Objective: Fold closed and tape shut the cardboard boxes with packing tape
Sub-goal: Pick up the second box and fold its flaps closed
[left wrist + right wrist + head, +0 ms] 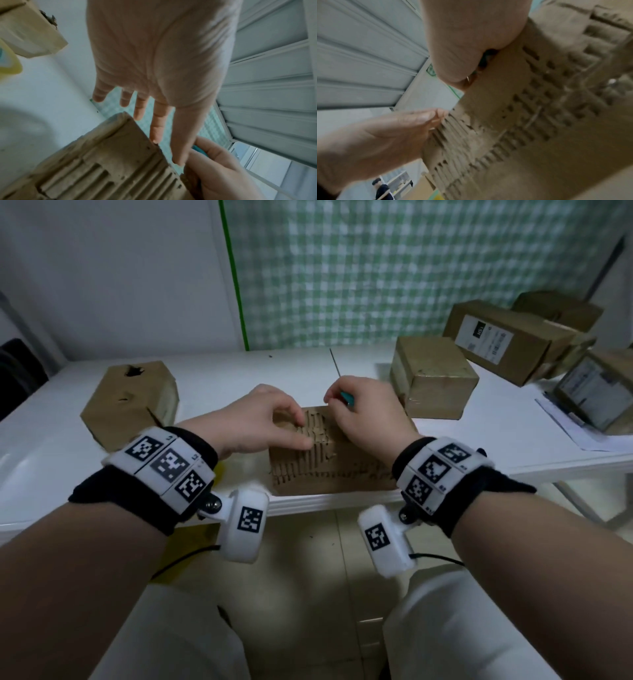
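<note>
A worn cardboard box (325, 470) lies at the front edge of the white table (222, 371); its top skin is torn, baring corrugated ribs (539, 121). My left hand (296, 429) rests on the box top, fingers laid out over it (167, 146), thumb pointing toward the right hand. My right hand (337, 400) is at the box's far edge, fingers curled round a small teal-handled tool (346, 398), of which a teal part (199, 150) shows in the left wrist view. What the tool is cannot be told. No tape is in view.
A crushed box with a hole (130, 398) sits at the left. A closed box (433, 376), a labelled box (503, 340) and more boxes (596, 392) crowd the right side, on loose paper (575, 426). A thin dark rod (335, 362) lies behind my hands.
</note>
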Available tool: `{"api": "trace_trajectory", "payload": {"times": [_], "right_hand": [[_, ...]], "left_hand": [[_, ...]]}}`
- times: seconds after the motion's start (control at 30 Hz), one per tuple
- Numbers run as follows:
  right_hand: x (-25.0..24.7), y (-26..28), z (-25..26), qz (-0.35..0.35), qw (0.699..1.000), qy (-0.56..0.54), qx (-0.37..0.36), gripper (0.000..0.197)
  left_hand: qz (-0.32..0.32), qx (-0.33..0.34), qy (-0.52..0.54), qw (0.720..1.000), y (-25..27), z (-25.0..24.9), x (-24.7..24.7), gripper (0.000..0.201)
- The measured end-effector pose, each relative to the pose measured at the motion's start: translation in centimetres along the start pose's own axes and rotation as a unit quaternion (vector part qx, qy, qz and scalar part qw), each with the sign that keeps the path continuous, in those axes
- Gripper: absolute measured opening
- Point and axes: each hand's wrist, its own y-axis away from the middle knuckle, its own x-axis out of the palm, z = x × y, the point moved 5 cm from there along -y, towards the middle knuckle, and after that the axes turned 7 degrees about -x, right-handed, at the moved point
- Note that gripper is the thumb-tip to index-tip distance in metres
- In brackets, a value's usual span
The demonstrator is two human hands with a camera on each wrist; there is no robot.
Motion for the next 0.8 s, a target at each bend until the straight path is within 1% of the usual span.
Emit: {"api": "trace_trajectory", "payload": {"times": [0.07,0.1,0.2,0.3,0.4,0.47,0.57,0.67,0.73,0.8], "right_hand": [[-0.3,0.7,0.3,-0.042,0.998,0.026,-0.028,0.017],[-0.3,0.9,0.4,-0.052,0.998,0.026,-0.036,0.017],[-0.3,1.0,0.4,-0.051,0.998,0.001,-0.042,0.017],[-0.2,0.7,-0.1,-0.04,0.998,-0.048,-0.021,0.014],[0.1,0.2,-0.9,-0.012,0.994,-0.106,0.009,0.011],[0.3,0.1,-1.1,0.016,0.991,-0.128,0.016,0.012],[0.4,0.1,-1.1,0.049,0.988,-0.149,0.009,0.014],[0.4,0.4,-1.0,0.078,0.983,-0.168,0.002,0.004],[0.5,0.5,-0.8,0.099,0.983,-0.155,-0.01,0.007],[0.8,0.5,-0.7,0.11,0.988,-0.108,-0.023,0.008]], "left_hand": [[-0.023,0.012,0.019,0.999,0.2,-0.6,0.0,0.024],[-0.03,0.013,0.022,0.999,0.2,-0.8,0.0,0.021],[-0.039,0.007,0.042,0.998,0.1,-0.7,0.2,0.017],[-0.045,0.012,0.06,0.997,0.0,-0.7,0.2,0.014],[-0.056,0.025,0.063,0.996,0.0,-0.6,0.2,0.014],[-0.065,0.035,0.075,0.994,0.0,-0.5,0.1,0.014],[-0.042,0.03,0.117,0.992,0.1,-0.4,0.3,0.016],[-0.033,0.023,0.147,0.988,0.1,-0.1,0.7,0.014],[-0.051,0.017,0.155,0.986,0.0,0.1,0.8,0.011],[-0.074,0.015,0.138,0.988,-0.1,0.3,1.0,0.011]]}}
